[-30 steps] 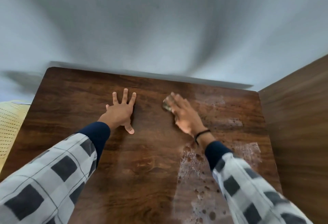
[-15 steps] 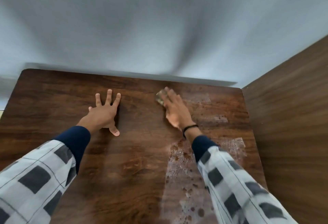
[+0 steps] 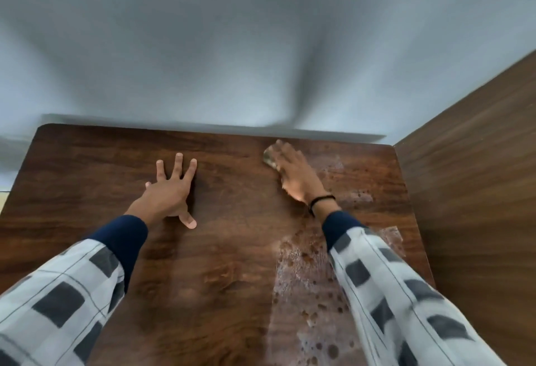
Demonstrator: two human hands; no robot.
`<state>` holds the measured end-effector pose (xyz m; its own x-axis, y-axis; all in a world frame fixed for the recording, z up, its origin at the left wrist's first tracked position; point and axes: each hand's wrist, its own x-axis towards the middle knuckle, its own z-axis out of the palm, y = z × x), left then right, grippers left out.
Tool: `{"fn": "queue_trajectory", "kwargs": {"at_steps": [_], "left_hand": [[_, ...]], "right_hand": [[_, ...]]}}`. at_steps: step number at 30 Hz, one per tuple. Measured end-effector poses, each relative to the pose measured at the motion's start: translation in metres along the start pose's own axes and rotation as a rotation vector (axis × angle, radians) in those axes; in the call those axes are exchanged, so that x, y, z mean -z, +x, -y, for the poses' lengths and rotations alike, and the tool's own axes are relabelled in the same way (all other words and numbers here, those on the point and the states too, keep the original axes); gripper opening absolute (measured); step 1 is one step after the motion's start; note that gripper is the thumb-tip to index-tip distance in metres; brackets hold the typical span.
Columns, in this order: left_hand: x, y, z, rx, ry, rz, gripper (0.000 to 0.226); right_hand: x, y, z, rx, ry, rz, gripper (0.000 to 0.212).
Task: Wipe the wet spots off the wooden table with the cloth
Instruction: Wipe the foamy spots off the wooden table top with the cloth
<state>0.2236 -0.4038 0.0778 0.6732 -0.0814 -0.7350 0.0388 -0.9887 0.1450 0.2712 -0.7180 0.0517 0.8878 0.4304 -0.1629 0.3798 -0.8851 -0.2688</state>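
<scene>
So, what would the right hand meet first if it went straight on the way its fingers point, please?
The right hand, pressing the cloth, points at the far edge of the table. Only bare wood lies ahead, then probably the grey wall, though the gap is unclear.

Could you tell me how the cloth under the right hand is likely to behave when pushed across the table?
The cloth lies flat beneath the right hand, so it is probably soft and floppy. Only a small edge shows, so it is likely light. On the wet streaks of the table it may drag rather than glide.
</scene>
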Motion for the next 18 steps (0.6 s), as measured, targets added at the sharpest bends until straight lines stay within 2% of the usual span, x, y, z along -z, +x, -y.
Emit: {"fn": "queue_trajectory", "kwargs": {"at_steps": [2, 4, 7, 10, 13, 15, 18], "left_hand": [[0.000, -0.004, 0.001, 0.001, 0.005, -0.010, 0.157], [0.000, -0.006, 0.000, -0.004, 0.011, -0.014, 0.157], [0.001, -0.006, -0.002, -0.010, 0.012, -0.012, 0.157], [0.001, -0.001, -0.002, -0.014, 0.025, -0.023, 0.159], [-0.001, 0.002, -0.001, -0.010, 0.032, -0.034, 0.161], [-0.001, 0.002, -0.001, 0.000, 0.036, -0.029, 0.161], [-0.001, -0.001, 0.001, 0.016, 0.041, -0.026, 0.162]], "right_hand": [[0.001, 0.005, 0.006, -0.119, 0.048, -0.040, 0.063], [-0.013, -0.020, 0.025, -0.109, 0.086, -0.073, 0.060], [-0.048, -0.100, 0.059, 0.037, 0.103, -0.104, 0.073], [-0.076, -0.181, 0.085, 0.191, 0.089, -0.043, 0.077], [-0.068, -0.184, 0.070, 0.309, 0.060, 0.041, 0.078], [-0.051, -0.149, 0.054, 0.268, 0.046, 0.010, 0.078], [-0.032, -0.105, 0.045, 0.027, 0.101, -0.010, 0.060]]}}
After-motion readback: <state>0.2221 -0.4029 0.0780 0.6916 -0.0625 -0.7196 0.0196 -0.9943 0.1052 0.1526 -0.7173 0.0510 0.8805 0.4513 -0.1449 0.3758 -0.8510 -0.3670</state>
